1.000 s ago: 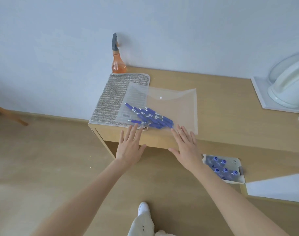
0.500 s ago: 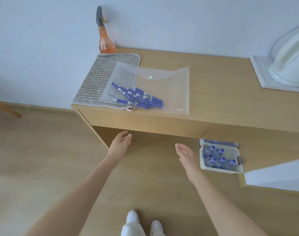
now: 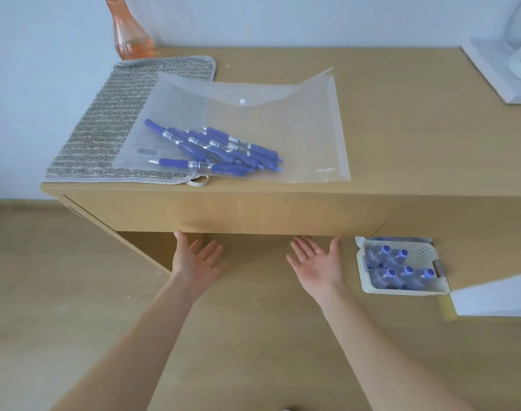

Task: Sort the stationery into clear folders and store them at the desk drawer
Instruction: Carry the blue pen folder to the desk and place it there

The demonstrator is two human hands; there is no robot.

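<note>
A clear snap-button folder (image 3: 283,126) lies on the wooden desk top (image 3: 401,120), partly over a grey mat. Several blue pens (image 3: 217,151) lie bunched inside its near left part. The drawer front (image 3: 232,213) runs along the desk's near face and looks closed. My left hand (image 3: 195,259) and my right hand (image 3: 318,264) are both palm up just below the drawer's lower edge, fingers straight, fingertips at or under that edge. Neither holds anything.
A grey woven mat (image 3: 111,126) covers the desk's left end, with an orange spray bottle (image 3: 131,34) behind it by the wall. A white basket of small bottles (image 3: 401,266) sits on the floor under the desk, right of my right hand. A white object (image 3: 508,54) occupies the desk's far right.
Both hands left the folder on the desk top, dropped below the desk edge, turned palm up and rose to the drawer's lower edge. The view moved closer.
</note>
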